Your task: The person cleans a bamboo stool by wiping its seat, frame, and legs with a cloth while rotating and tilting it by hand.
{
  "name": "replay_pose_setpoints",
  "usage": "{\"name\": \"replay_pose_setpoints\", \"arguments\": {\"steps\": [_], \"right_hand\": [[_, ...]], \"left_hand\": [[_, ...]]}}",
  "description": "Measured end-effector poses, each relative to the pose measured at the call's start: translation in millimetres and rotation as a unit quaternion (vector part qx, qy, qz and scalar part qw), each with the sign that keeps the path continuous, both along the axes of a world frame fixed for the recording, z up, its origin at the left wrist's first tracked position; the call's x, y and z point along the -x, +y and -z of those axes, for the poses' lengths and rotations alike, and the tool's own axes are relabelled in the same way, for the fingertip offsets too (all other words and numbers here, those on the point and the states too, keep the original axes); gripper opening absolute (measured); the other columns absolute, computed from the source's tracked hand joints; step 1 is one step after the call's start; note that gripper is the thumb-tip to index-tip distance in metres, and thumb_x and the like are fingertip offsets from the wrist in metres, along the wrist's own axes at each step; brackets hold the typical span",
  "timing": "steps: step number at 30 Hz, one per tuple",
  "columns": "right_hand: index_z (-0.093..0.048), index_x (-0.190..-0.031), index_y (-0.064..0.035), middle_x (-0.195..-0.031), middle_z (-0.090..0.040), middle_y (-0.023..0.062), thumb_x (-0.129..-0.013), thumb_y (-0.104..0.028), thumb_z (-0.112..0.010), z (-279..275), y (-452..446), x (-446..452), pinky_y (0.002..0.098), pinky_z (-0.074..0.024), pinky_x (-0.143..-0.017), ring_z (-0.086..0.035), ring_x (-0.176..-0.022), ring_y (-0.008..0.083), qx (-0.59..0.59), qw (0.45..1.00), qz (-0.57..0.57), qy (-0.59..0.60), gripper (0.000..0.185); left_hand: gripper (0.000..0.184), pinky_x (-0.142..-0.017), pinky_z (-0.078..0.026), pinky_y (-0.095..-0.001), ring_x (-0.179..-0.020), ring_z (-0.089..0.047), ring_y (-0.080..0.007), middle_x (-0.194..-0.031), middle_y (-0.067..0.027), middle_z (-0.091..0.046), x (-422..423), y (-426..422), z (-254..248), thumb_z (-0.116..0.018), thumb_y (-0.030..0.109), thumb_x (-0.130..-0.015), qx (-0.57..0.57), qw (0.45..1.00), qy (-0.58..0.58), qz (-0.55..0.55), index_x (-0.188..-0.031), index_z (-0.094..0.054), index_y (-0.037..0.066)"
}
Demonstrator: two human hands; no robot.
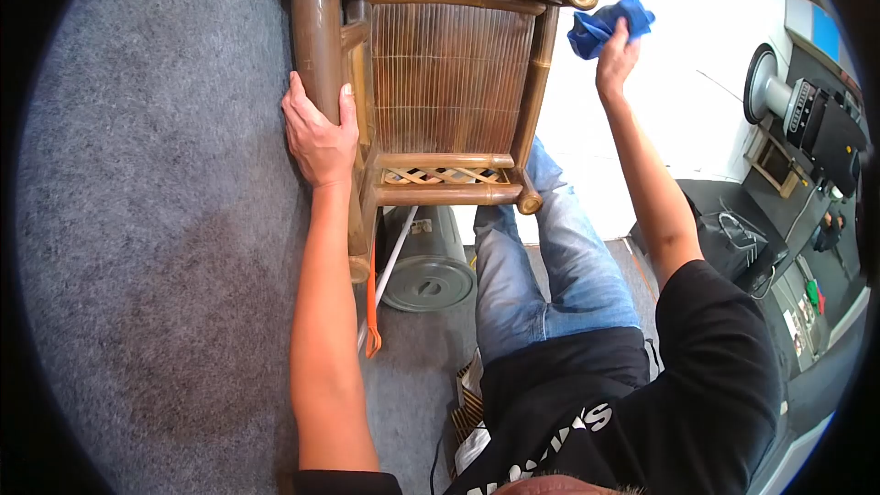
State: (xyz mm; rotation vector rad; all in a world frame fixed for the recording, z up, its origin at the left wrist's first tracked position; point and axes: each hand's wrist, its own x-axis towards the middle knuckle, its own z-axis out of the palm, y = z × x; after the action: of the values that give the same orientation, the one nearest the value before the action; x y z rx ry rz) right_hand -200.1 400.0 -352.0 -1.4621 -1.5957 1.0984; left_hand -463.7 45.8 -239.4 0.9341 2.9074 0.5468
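Observation:
A brown bamboo chair (449,82) with a slatted panel and thick round poles takes up the upper middle of the view. My left hand (321,137) is closed around its thick left pole, with the thumb on the near side and the fingers on the outer side. Off to the right of the chair, my right hand (617,60) clutches a crumpled blue cloth (591,32). A small gap separates the cloth from the chair's upper right pole end.
Below the chair is a grey lidded bin (429,282), beside an orange strip-like tool (372,312) and a white rod. Grey carpet (165,174) covers the left. On the right are a round-based white and black device (775,87) and a dark bench (724,211) with wire items.

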Motion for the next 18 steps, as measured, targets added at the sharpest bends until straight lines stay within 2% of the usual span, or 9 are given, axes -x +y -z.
{"name": "replay_pose_setpoints", "arguments": {"steps": [1,2,4,5,7,9,11,13,18], "right_hand": [[-0.061,-0.120,0.0011,-0.109,-0.068,0.0163,-0.103,-0.022,-0.054,-36.9,-7.6,28.5,0.0390,-0.0513,-0.091,-0.067,-0.097,0.0261,0.054,0.996,-0.046,-0.048,0.030],[-0.060,-0.127,0.0007,-0.120,-0.065,0.0225,-0.100,-0.022,-0.057,15.5,10.0,20.9,0.0437,-0.0460,-0.102,-0.063,-0.110,0.0354,-0.117,0.965,-0.131,-0.195,0.035],[-0.058,-0.135,-0.0010,-0.136,-0.060,0.0197,-0.095,-0.028,-0.061,66.2,26.1,40.7,0.0476,-0.0344,-0.116,-0.050,-0.132,0.0388,-0.258,0.875,-0.300,-0.278,0.048],[-0.058,-0.138,-0.0059,-0.142,-0.056,0.0140,-0.094,-0.033,-0.060,65.4,19.4,58.8,0.0552,-0.0289,-0.119,-0.045,-0.138,0.0353,-0.282,0.797,-0.352,-0.401,0.051],[-0.058,-0.140,-0.0125,-0.145,-0.054,0.0098,-0.093,-0.034,-0.060,66.0,-12.3,84.0,0.0630,-0.0262,-0.117,-0.043,-0.140,0.0336,-0.317,0.789,-0.292,-0.438,0.052],[-0.057,-0.141,-0.0184,-0.146,-0.053,0.0091,-0.093,-0.034,-0.061,75.1,-29.3,102.2,0.0656,-0.0240,-0.117,-0.040,-0.142,0.0346,-0.298,0.825,-0.261,-0.403,0.051],[-0.053,-0.144,-0.0219,-0.148,-0.050,0.0096,-0.092,-0.034,-0.061,86.1,-43.5,122.5,0.0667,-0.0226,-0.117,-0.039,-0.141,0.0405,-0.272,0.862,-0.261,-0.339,0.054],[-0.052,-0.145,-0.0220,-0.149,-0.049,0.0096,-0.092,-0.034,-0.062,83.4,-56.1,139.8,0.0678,-0.0221,-0.116,-0.038,-0.142,0.0412,-0.268,0.853,-0.268,-0.359,0.055],[-0.053,-0.145,-0.0225,-0.151,-0.049,0.0087,-0.090,-0.037,-0.065,73.0,-92.8,190.1,0.0675,-0.0196,-0.117,-0.037,-0.143,0.0393,-0.256,0.877,-0.295,-0.280,0.058]], "left_hand": [[0.070,-0.097,-0.050,-0.0491,-0.116,-0.058,-0.0445,-0.126,-0.0274,-0.056,0.3,0.1,0.6,-0.073,0.034,-0.092,-0.001,1.000,0.002,0.002,-0.141,-0.043,-0.006],[0.069,-0.098,-0.050,-0.0491,-0.116,-0.058,-0.0445,-0.126,-0.0274,-0.056,0.5,-0.1,1.3,-0.073,0.033,-0.092,-0.001,1.000,0.005,0.005,-0.141,-0.043,-0.006],[0.070,-0.098,-0.050,-0.0492,-0.116,-0.058,-0.0445,-0.126,-0.0275,-0.056,1.3,-0.3,1.2,-0.073,0.033,-0.092,0.001,1.000,0.007,0.006,-0.141,-0.043,-0.006],[0.070,-0.098,-0.050,-0.0493,-0.116,-0.058,-0.0445,-0.126,-0.0275,-0.056,1.1,-0.3,1.1,-0.073,0.033,-0.092,0.003,1.000,0.006,0.006,-0.141,-0.042,-0.006],[0.070,-0.098,-0.050,-0.0494,-0.117,-0.057,-0.0447,-0.126,-0.0277,-0.056,-0.3,-0.7,0.9,-0.073,0.034,-0.092,0.007,1.000,0.000,0.005,-0.141,-0.042,-0.006],[0.071,-0.098,-0.050,-0.0495,-0.117,-0.057,-0.0451,-0.126,-0.0278,-0.056,0.6,-0.7,1.8,-0.073,0.034,-0.092,0.010,1.000,-0.004,0.001,-0.142,-0.041,-0.005],[0.071,-0.098,-0.050,-0.0496,-0.117,-0.057,-0.0454,-0.127,-0.0279,-0.056,1.8,-1.8,2.6,-0.072,0.034,-0.092,0.005,1.000,-0.004,0.002,-0.142,-0.041,-0.005],[0.071,-0.098,-0.050,-0.0497,-0.117,-0.057,-0.0457,-0.127,-0.0280,-0.055,1.3,-1.8,2.4,-0.072,0.034,-0.092,0.004,1.000,-0.009,0.000,-0.142,-0.041,-0.005],[0.071,-0.099,-0.049,-0.0500,-0.117,-0.056,-0.0458,-0.127,-0.0284,-0.055,0.3,-0.4,0.7,-0.071,0.036,-0.093,0.007,1.000,-0.013,0.000,-0.142,-0.041,-0.005]]}}
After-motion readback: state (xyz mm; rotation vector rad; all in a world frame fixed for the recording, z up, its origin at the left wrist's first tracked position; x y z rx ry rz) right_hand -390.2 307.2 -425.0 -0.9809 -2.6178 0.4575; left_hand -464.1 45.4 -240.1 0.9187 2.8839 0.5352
